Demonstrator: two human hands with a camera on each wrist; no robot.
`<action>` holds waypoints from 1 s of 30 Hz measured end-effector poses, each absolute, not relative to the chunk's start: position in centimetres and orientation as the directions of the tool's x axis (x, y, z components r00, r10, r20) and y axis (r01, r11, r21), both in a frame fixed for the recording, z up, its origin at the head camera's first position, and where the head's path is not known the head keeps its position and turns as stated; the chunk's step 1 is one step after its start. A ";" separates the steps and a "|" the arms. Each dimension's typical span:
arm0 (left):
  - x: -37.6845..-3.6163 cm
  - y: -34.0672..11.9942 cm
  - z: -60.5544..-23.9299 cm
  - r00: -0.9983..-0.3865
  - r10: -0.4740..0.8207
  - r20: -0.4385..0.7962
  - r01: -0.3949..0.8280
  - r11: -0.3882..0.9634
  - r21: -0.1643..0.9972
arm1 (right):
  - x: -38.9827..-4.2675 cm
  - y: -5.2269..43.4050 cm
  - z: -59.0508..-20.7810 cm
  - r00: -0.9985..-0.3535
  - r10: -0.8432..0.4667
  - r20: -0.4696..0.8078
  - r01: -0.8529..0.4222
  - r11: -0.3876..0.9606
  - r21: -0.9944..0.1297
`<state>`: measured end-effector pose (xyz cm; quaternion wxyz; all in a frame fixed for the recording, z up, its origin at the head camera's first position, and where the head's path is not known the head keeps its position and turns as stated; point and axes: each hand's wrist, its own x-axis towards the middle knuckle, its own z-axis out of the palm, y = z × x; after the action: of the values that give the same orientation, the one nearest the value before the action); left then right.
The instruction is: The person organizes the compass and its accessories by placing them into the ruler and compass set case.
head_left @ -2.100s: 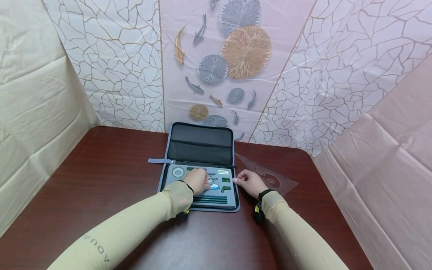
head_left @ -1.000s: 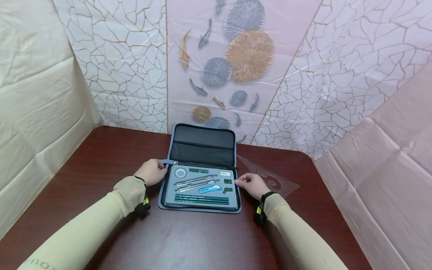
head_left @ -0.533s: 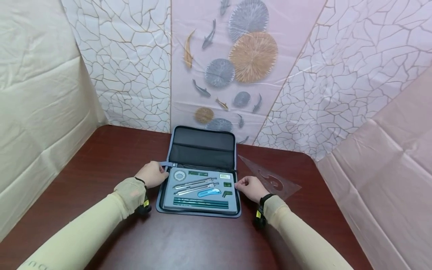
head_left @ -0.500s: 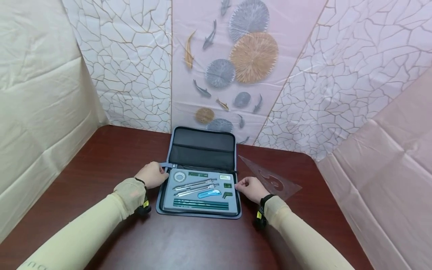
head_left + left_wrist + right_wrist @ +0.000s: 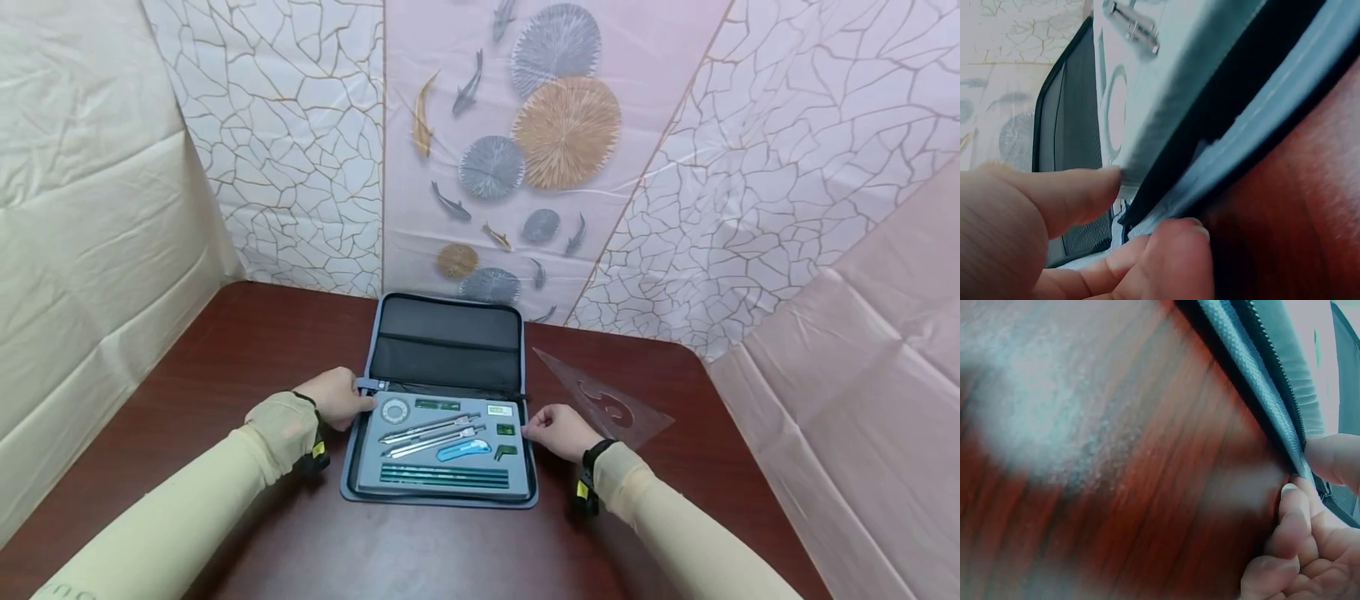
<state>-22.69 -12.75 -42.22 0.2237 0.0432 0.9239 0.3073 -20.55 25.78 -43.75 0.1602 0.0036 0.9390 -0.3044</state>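
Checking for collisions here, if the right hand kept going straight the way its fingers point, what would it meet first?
The right hand points left and already pinches the case edge; next in line is probably the foam tray with its small green piece, though depth is unclear.

An open case (image 5: 442, 400) lies on the desk (image 5: 225, 350) near its back edge; a set square (image 5: 603, 400) lies just right of it.

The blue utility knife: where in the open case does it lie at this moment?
In the head view the blue utility knife lies in the case's grey tray, right of centre, between the metal compasses and the green pencils.
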 end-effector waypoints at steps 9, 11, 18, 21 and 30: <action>-25.0 -13.1 -43.7 -0.935 0.167 -0.313 -0.082 0.757 0.648 | -23.2 29.9 -43.0 -0.967 -0.114 -0.227 0.024 0.850 -0.527; -25.5 -12.9 -44.0 -0.939 0.167 -0.302 -0.086 0.734 0.673 | -24.1 32.1 -42.5 -0.976 -0.103 -0.193 0.005 0.872 -0.490; -26.5 -12.9 -43.9 -0.921 0.197 -0.337 -0.112 0.695 0.710 | -25.4 38.1 -41.3 -0.974 -0.039 -0.224 0.034 0.949 -0.312; -26.7 -13.2 -43.8 -0.910 0.204 -0.360 -0.129 0.688 0.715 | -25.4 39.4 -41.4 -0.963 -0.009 -0.268 0.069 0.957 -0.281; -26.7 -12.9 -44.2 -0.912 0.222 -0.344 -0.125 0.649 0.750 | -24.7 41.0 -42.6 -0.966 0.033 -0.258 0.099 0.964 -0.246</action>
<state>-26.66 -12.92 -44.17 0.2078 0.0275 0.8839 0.4181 -24.72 41.02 -42.61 0.1267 0.0335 0.9829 -0.1297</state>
